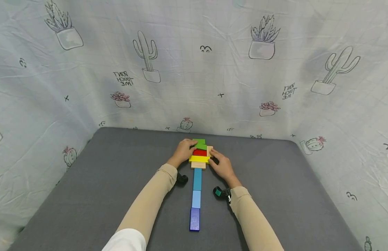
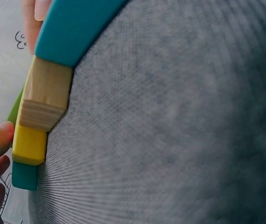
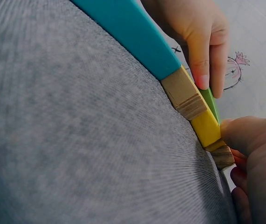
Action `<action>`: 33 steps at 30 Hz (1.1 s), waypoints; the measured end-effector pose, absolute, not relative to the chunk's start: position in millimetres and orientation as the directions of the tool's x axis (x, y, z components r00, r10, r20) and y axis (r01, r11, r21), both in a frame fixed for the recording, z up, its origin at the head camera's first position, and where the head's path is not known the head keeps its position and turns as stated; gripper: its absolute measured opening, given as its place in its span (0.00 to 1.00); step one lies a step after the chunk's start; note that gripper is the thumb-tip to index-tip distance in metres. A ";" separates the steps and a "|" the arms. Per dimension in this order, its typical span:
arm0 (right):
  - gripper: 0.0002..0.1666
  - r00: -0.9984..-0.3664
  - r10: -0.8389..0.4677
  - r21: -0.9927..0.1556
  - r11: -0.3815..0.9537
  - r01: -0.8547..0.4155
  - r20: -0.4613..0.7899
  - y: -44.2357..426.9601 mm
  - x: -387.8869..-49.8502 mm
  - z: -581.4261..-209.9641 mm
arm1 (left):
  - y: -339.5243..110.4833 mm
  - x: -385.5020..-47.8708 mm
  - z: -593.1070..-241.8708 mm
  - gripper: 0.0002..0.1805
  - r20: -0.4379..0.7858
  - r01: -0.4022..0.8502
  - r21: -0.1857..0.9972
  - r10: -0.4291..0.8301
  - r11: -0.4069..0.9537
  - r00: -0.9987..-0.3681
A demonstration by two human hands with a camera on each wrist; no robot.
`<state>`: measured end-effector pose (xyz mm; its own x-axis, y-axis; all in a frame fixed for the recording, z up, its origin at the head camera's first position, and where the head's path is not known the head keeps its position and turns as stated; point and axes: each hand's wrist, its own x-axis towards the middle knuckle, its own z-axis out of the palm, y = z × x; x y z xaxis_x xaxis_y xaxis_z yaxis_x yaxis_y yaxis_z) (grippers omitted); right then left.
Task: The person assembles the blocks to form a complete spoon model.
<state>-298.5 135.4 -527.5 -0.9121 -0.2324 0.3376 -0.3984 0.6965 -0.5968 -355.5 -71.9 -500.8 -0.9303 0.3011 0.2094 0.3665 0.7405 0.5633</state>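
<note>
My left hand is at the left side of the block row's far end. Its thumb and finger pinch a green block, which looks tilted up in the left wrist view. My right hand grips an upright plain wooden block on the right, its thumb by the end of a long yellow block. Between the hands lies a red block. Farther back sits another green block. A teal block shows beyond the yellow one, near my left fingers; my hand covers it in the head view.
Toward me, a crosswise plain wooden block leads to a line of teal-blue, light blue and dark blue blocks. All lie on a dark grey table. Behind hangs a cactus-print cloth.
</note>
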 end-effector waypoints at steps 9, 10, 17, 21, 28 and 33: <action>0.29 -0.918 -0.230 -0.600 0.700 -0.387 0.324 134.4 -300.1 -527.8 | -72.6 -354.7 -498.9 0.23 0.193 0.400 0.458 0.350 0.794 -0.917; 0.29 -0.918 -0.228 -0.602 0.699 -0.386 0.324 134.4 -300.2 -527.9 | -72.6 -354.6 -498.7 0.23 0.191 0.404 0.443 0.357 0.800 -0.915; 0.28 -0.920 -0.221 -0.609 0.696 -0.381 0.323 135.4 -299.0 -526.6 | -72.5 -351.8 -497.9 0.22 0.216 0.424 0.405 0.366 0.810 -0.905; 0.28 -0.922 -0.218 -0.611 0.696 -0.377 0.320 136.0 -298.6 -526.5 | -72.0 -350.2 -497.4 0.24 0.227 0.404 0.404 0.338 0.820 -0.913; 0.29 -0.924 -0.221 -0.606 0.702 -0.373 0.313 136.1 -298.0 -527.4 | -71.9 -349.4 -498.5 0.26 0.151 0.366 0.403 0.334 0.839 -0.930; 0.29 -0.920 -0.224 -0.602 0.702 -0.381 0.321 135.5 -298.4 -528.4 | -72.6 -349.7 -498.0 0.26 0.132 0.375 0.414 0.353 0.830 -0.926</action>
